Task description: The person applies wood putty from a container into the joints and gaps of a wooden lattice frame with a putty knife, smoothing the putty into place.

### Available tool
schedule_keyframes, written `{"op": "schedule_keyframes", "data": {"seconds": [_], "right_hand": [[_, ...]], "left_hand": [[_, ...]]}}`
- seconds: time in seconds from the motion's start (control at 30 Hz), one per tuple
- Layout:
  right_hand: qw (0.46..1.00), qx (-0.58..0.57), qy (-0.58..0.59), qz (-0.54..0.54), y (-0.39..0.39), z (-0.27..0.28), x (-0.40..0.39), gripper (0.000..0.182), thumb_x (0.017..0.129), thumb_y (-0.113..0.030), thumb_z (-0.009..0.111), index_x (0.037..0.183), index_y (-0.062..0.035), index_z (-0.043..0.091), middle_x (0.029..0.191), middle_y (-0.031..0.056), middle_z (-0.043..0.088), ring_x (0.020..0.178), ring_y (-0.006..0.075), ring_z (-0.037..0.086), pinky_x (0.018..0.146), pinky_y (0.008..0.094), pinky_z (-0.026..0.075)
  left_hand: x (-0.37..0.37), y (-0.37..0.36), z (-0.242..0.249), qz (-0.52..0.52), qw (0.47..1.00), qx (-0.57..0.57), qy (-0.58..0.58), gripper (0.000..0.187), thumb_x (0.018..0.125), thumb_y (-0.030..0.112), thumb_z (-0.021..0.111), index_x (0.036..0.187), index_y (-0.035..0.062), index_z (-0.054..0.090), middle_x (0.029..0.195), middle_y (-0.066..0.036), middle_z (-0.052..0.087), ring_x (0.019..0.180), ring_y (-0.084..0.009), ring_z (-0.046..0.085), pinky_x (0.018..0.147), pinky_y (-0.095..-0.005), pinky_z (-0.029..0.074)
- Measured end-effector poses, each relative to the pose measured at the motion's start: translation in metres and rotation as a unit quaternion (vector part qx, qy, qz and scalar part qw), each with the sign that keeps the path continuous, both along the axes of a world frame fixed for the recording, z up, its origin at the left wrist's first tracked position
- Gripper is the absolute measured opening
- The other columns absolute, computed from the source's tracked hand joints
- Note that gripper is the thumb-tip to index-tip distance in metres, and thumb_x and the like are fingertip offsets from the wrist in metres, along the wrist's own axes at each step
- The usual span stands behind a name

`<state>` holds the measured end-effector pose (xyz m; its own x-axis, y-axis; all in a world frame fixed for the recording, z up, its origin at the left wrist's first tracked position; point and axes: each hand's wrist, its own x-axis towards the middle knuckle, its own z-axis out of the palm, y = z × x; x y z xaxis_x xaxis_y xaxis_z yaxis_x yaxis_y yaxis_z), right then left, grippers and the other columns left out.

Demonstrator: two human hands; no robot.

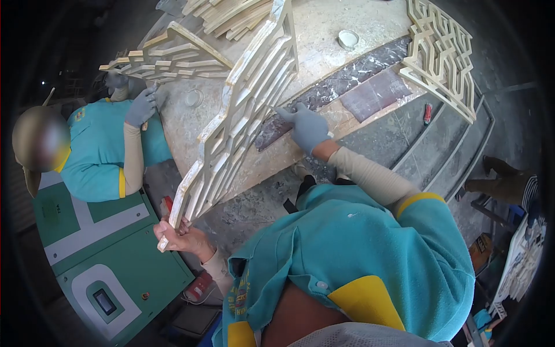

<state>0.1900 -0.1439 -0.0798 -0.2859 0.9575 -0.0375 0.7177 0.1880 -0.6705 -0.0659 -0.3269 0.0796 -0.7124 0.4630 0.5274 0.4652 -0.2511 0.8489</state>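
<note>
- The wooden lattice (218, 118) slants across the near left part of the worktop (376, 17), its near end jutting past the edge; it looks tilted up rather than laid flat.
- The person's left grip (193, 240) closes around the lattice's near end, fingers pinching the narrow wood. A red item (168, 203) shows beside those fingers; whether it is held as well, one cannot tell.
- The right grip (311, 128), in a grey glove, is loosely spread, the forefinger reaching to the lattice's right side. Whether it touches the wood is not clear, and it pinches nothing visible.
- The lattice is probably light for its length, with fairly stiff bars. Its open pattern may flex or twist if carried from one end, and the thin joints seem the fragile part.
- The long outer bars look the soundest hold, one grip near each end; a squeeze on the short inner pieces could strain them. White smears along the edge might feel slick if wet.
- On the worktop, a white pot (348, 39) stands on the far side, with wood strips (231, 16) far left of it and a dark sheet (376, 95) near the right edge.
- A second lattice (442, 58) is at the right end; at the left, a co-worker (98, 133) in grey gloves is beside a third lattice (173, 69).
</note>
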Motion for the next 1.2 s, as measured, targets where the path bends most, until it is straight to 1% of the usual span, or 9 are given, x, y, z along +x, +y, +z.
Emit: {"op": "schedule_keyframes", "data": {"seconds": [0.13, 0.4, 0.5, 0.7, 0.8, 0.87, 1.0, 1.1, 1.2], "right_hand": [[0.989, -0.102, 0.072, 0.076, 0.018, 0.011, 0.015, 0.057, 0.086, -0.009, 0.056, 0.135, -0.037, 0.061, 0.107, 0.0166, 0.062, 0.097, 0.0376, 0.066, 0.084, 0.0433, 0.054], [0.996, -0.077, 0.039, 0.015, 0.003, 0.01, 0.002, 0.046, 0.089, -0.012, 0.056, 0.127, -0.0342, 0.068, 0.106, 0.016, 0.065, 0.093, 0.0367, 0.067, 0.085, 0.0438, 0.054], [0.968, -0.173, 0.16, 0.083, 0.013, -0.001, 0.013, 0.051, 0.088, -0.01, 0.056, 0.131, -0.0359, 0.065, 0.109, 0.0134, 0.064, 0.092, 0.0362, 0.067, 0.083, 0.044, 0.054], [0.998, 0.004, -0.018, -0.052, 0.002, 0.009, 0.0, 0.051, 0.089, -0.007, 0.059, 0.13, -0.0356, 0.065, 0.094, 0.0162, 0.064, 0.085, 0.0361, 0.066, 0.076, 0.0439, 0.051], [0.997, 0.013, -0.073, -0.015, -0.001, 0.006, 0.0, 0.055, 0.087, -0.005, 0.058, 0.131, -0.0363, 0.065, 0.093, 0.016, 0.065, 0.085, 0.035, 0.066, 0.076, 0.0435, 0.052], [0.992, -0.082, 0.078, 0.047, 0.016, -0.01, 0.011, 0.059, 0.085, -0.003, 0.055, 0.133, -0.0374, 0.063, 0.092, 0.0162, 0.064, 0.084, 0.0341, 0.066, 0.079, 0.0431, 0.053], [0.998, -0.051, 0.026, 0.01, 0.02, 0.012, 0.011, 0.058, 0.085, -0.002, 0.054, 0.132, -0.0334, 0.065, 0.091, 0.017, 0.064, 0.085, 0.0342, 0.066, 0.079, 0.0425, 0.052], [0.999, -0.041, 0.006, 0.004, 0.015, -0.001, 0.001, 0.057, 0.085, 0.002, 0.052, 0.132, -0.0261, 0.066, 0.088, 0.0177, 0.062, 0.084, 0.0324, 0.065, 0.078, 0.0393, 0.051], [0.989, -0.041, 0.132, 0.055, 0.013, -0.017, 0.008, 0.049, 0.087, -0.007, 0.055, 0.13, -0.0269, 0.067, 0.084, 0.0171, 0.07, 0.078, 0.0318, 0.068, 0.075, 0.0402, 0.054]], "left_hand": [[0.002, 0.006, 0.002, 0.019, 1.0, 0.009, -0.014, 0.028, 0.092, 0.028, 0.063, 0.078, 0.0096, 0.047, 0.062, -0.005, 0.05, 0.047, -0.0064, 0.039, 0.044, -0.0206, 0.03], [-0.012, 0.007, -0.003, -0.013, 1.0, 0.011, -0.024, 0.027, 0.093, 0.025, 0.064, 0.079, 0.0082, 0.048, 0.063, -0.006, 0.053, 0.047, -0.0071, 0.04, 0.044, -0.0207, 0.031], [-0.008, 0.01, -0.001, -0.002, 1.0, -0.001, -0.018, 0.026, 0.095, 0.027, 0.061, 0.083, 0.0064, 0.05, 0.058, -0.001, 0.042, 0.047, -0.0068, 0.038, 0.046, -0.0228, 0.032], [-0.008, 0.012, -0.002, -0.017, 0.999, 0.028, -0.042, 0.028, 0.094, 0.024, 0.064, 0.077, 0.0082, 0.048, 0.068, -0.006, 0.054, 0.049, -0.007, 0.041, 0.044, -0.0204, 0.03], [-0.001, 0.013, 0.0, -0.002, 0.999, 0.025, -0.048, 0.023, 0.096, 0.018, 0.062, 0.081, 0.0058, 0.048, 0.059, 0.0, 0.04, 0.049, -0.0073, 0.036, 0.048, -0.0236, 0.033], [0.0, 0.013, 0.001, -0.007, 0.999, 0.03, -0.039, 0.024, 0.096, 0.019, 0.062, 0.08, 0.0063, 0.048, 0.059, 0.0, 0.039, 0.05, -0.0072, 0.036, 0.049, -0.0238, 0.032], [-0.001, 0.011, 0.0, 0.004, 0.999, 0.025, -0.035, 0.026, 0.096, 0.02, 0.062, 0.079, 0.0069, 0.047, 0.059, 0.0, 0.039, 0.051, -0.0071, 0.036, 0.049, -0.0236, 0.032], [-0.009, 0.007, -0.005, -0.004, 0.999, 0.018, -0.034, 0.025, 0.095, 0.023, 0.063, 0.081, 0.0063, 0.051, 0.074, -0.009, 0.056, 0.052, -0.0079, 0.044, 0.044, -0.0212, 0.029], [-0.005, 0.008, -0.004, 0.0, 0.999, 0.021, -0.038, 0.027, 0.094, 0.023, 0.064, 0.079, 0.0053, 0.05, 0.073, -0.009, 0.055, 0.053, -0.0085, 0.045, 0.044, -0.021, 0.029]]}}
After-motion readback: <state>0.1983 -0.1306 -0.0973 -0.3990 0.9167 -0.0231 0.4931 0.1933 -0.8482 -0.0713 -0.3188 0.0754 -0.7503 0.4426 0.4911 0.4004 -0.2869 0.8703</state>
